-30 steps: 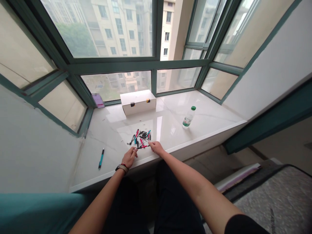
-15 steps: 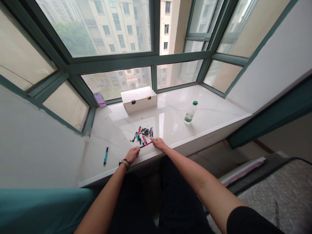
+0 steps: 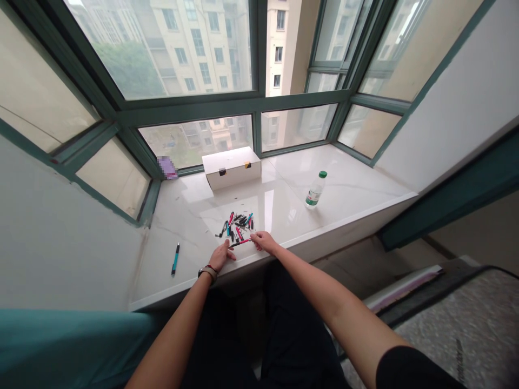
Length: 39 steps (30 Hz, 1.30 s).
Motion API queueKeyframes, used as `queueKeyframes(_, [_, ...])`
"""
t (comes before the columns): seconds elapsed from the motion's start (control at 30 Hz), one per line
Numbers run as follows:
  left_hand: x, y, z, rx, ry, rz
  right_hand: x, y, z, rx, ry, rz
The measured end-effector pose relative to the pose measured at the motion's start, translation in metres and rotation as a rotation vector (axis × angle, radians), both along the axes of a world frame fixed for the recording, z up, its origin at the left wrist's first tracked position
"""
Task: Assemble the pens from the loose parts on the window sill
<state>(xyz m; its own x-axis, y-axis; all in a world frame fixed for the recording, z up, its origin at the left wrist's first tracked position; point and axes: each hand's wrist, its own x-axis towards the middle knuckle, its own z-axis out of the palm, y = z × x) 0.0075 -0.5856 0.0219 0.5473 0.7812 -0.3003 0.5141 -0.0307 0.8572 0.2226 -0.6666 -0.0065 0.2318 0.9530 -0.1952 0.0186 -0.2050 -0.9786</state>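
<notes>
A turquoise pen lies alone at the left of the window ledge. Next comes the left hand, where the change shows: half a second ago its fingers were bunched around the black end of the red-and-black pen; now they are spread, and the pen sits flatter. That suggests the right hand is now doing most of the steadying. The left grip is part open, thumb near the black end; whether it still grasps, I cannot tell. The pen spans the gap between both hands, near the ledge's front edge, just in front of a loose pile of pen parts. At its other end the right hand has a closed grip, fingertips pinching the pen. Farther right, a green-capped bottle stands well apart.
</notes>
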Motion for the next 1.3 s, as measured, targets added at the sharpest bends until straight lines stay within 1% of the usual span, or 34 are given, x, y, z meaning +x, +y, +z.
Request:
queueKeyframes(0.1, [-0.004, -0.004, -0.002, 0.024, -0.067, -0.045, -0.001, 0.000, -0.002, 0.000, -0.034, -0.013])
queueKeyframes(0.2, [-0.008, -0.009, -0.003, 0.099, -0.101, -0.083, -0.003, 0.001, -0.003, -0.002, -0.092, -0.022])
queueKeyframes(0.27, [-0.008, -0.012, -0.003, 0.137, -0.075, -0.065, -0.003, 0.000, -0.003, -0.004, -0.113, -0.019])
queueKeyframes(0.33, [-0.007, -0.013, -0.003, 0.153, -0.003, -0.039, -0.003, 0.000, -0.003, -0.004, -0.120, -0.014])
queueKeyframes(0.43, [-0.003, -0.013, -0.003, 0.134, 0.063, -0.015, -0.003, 0.000, -0.003, -0.011, -0.133, -0.015])
queueKeyframes(0.53, [0.000, -0.013, -0.003, 0.111, 0.050, 0.015, -0.003, 0.001, -0.004, -0.012, -0.135, -0.027])
queueKeyframes(0.67, [0.000, -0.014, -0.004, 0.111, 0.046, 0.063, -0.002, 0.002, -0.005, -0.011, -0.083, -0.049])
queueKeyframes(0.77, [-0.001, -0.014, -0.002, 0.054, -0.006, 0.095, -0.001, 0.003, -0.004, -0.022, -0.039, -0.038])
queueKeyframes(0.87, [-0.003, -0.012, -0.002, -0.008, -0.072, 0.047, -0.001, 0.003, -0.002, -0.023, -0.019, -0.019])
queueKeyframes(0.97, [-0.004, -0.011, -0.004, -0.006, -0.100, 0.000, -0.002, 0.003, -0.001, -0.027, -0.024, -0.025])
queueKeyframes(1.2, [-0.002, -0.007, -0.016, 0.037, -0.107, -0.007, -0.003, 0.003, 0.000, -0.035, -0.053, -0.009])
queueKeyframes(1.3, [-0.001, -0.006, -0.021, 0.084, -0.063, 0.025, -0.003, 0.003, -0.001, -0.043, -0.085, 0.006])
